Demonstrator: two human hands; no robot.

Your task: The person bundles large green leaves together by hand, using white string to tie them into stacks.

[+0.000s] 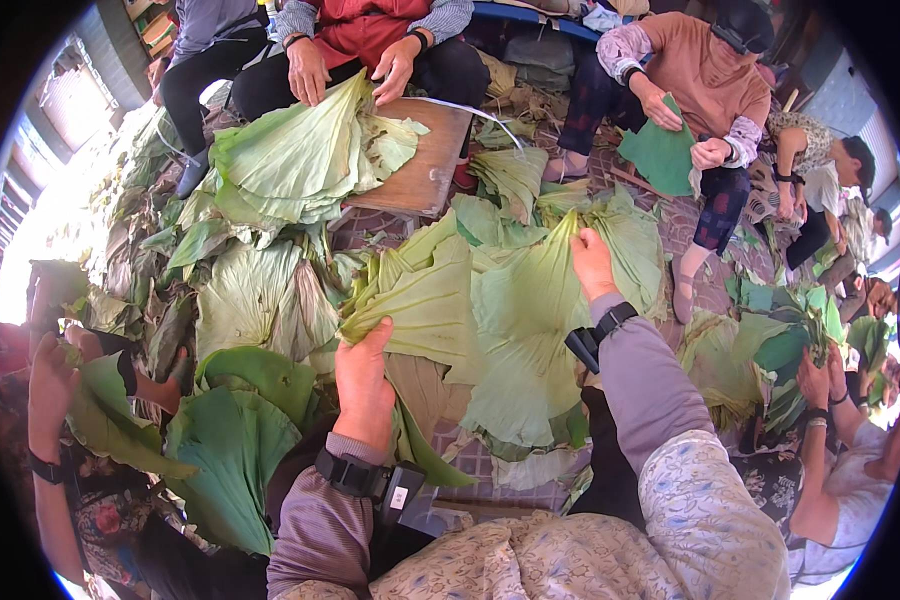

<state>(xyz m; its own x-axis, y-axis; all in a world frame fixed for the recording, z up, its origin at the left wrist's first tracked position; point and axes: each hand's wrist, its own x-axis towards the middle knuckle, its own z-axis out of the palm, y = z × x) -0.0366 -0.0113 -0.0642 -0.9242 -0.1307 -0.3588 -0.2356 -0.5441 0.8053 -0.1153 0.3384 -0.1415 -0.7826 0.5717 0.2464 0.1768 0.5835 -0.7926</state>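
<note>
My left hand [367,382] grips the gathered base of a folded bundle of pale green lotus leaves [427,307], whose blades fan out to the right. To the right, my right hand [594,262] pinches the upper tip of a broad yellow-green lotus leaf [532,315] that hangs down in front of me. Its lower part lies over more leaves, so where it ends among them is hard to tell. Black straps with small devices circle both my wrists. A darker leaf edge [424,442] droops below my left hand.
A co-worker opposite handles a leaf stack [300,150] by a wooden board [412,150]. Another person at upper right holds a green leaf [660,150]. Dried leaves [127,247] heap at left. Close on my left, a person holds leaves [120,412]; others work at right.
</note>
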